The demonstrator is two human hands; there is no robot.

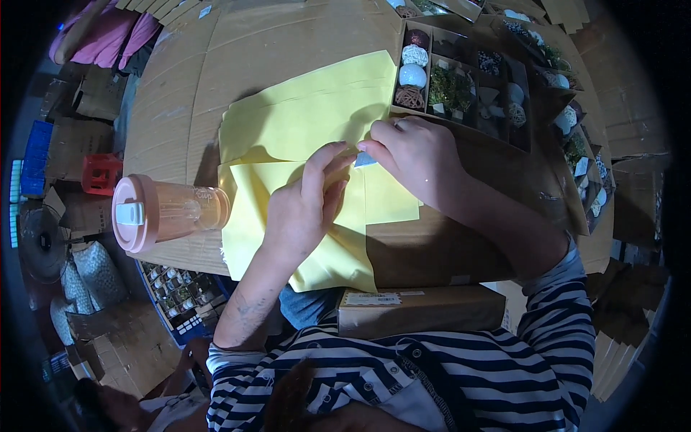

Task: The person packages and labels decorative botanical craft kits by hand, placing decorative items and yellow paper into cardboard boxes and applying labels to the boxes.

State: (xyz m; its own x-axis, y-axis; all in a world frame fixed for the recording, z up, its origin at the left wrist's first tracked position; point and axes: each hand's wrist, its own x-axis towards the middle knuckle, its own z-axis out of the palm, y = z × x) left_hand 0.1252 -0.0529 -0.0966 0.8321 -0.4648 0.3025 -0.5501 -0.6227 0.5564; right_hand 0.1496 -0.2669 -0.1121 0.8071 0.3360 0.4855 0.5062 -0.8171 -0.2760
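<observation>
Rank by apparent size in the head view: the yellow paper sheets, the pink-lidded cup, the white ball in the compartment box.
1. yellow paper sheets, largest by far
2. pink-lidded cup, lying on its side nearer the camera, so perhaps flattered
3. white ball, smallest

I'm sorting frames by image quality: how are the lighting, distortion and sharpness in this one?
Head view: dim, bluish light; strong fisheye bending of the cardboard table edges, with a black rim at the corners. The left hand and right hand on the yellow paper sheets are fairly sharp; the pink tumbler looks softer; the hands cast soft shadows.
</observation>
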